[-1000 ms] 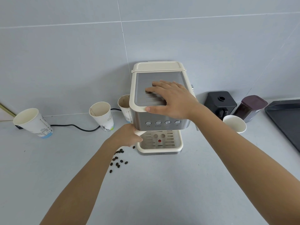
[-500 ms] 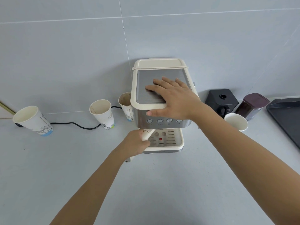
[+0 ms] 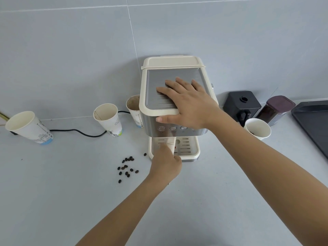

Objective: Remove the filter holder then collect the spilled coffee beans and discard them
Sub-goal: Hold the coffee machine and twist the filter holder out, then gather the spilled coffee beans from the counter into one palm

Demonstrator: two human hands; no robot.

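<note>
Filter holder handle swung to centre, still seated under the brew head.

Left hand [image 3: 166, 166] wrapped shut around cream filter holder [image 3: 171, 145] handle at frame centre, now pointing straight forward over the drip tray [image 3: 192, 153]; a second ago angled toward frame left. Judged unlocked or nearly so, ready to drop free. Right hand [image 3: 186, 103] flat, fingers spread, bracing espresso machine [image 3: 154, 96] top, gripping nothing. Spilled coffee beans [image 3: 126, 168] uncollected on counter [image 3: 71, 192], left of centre, once more unmasked by forearm. Paper cups [image 3: 109, 119] left and right.
</note>
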